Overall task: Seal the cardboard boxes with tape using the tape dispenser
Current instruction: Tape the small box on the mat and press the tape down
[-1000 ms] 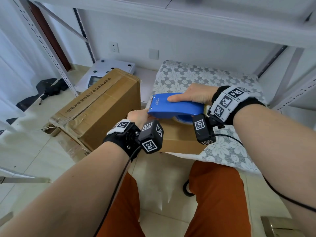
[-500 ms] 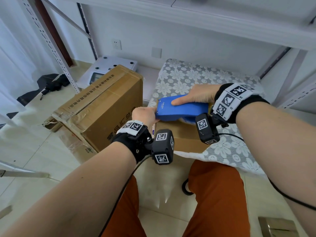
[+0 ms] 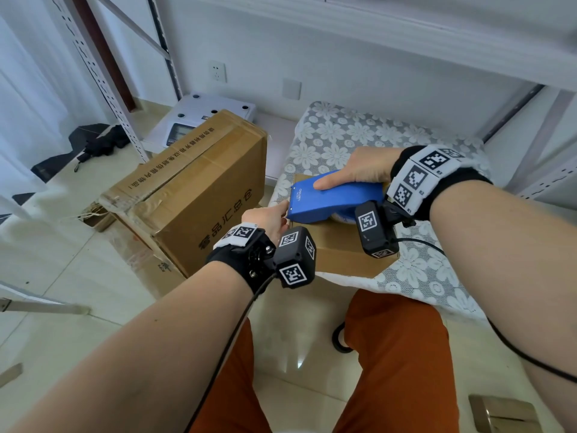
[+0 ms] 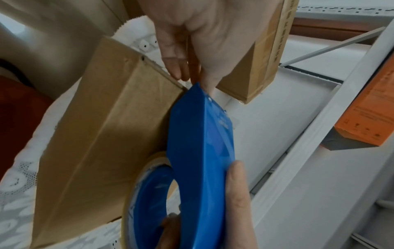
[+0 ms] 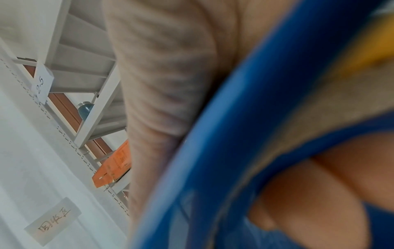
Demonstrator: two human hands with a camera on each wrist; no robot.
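Blue tape dispenser [image 3: 335, 195], head view: right hand [image 3: 363, 165] wrapped around it on small box [image 3: 343, 245], shifted rightward; taping appears underway. Left wrist view: left hand [image 4: 198, 33] fingertips pinch at dispenser nose. Right wrist view: blurred grip.

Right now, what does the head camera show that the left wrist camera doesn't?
Only the head view shows both forearms, the orange trousers, the scale on the floor and the big box whole. Only the left wrist view shows the tape roll and an orange box on a shelf. Both show the blue tape dispenser, the small box under it, and the left hand at its tip.
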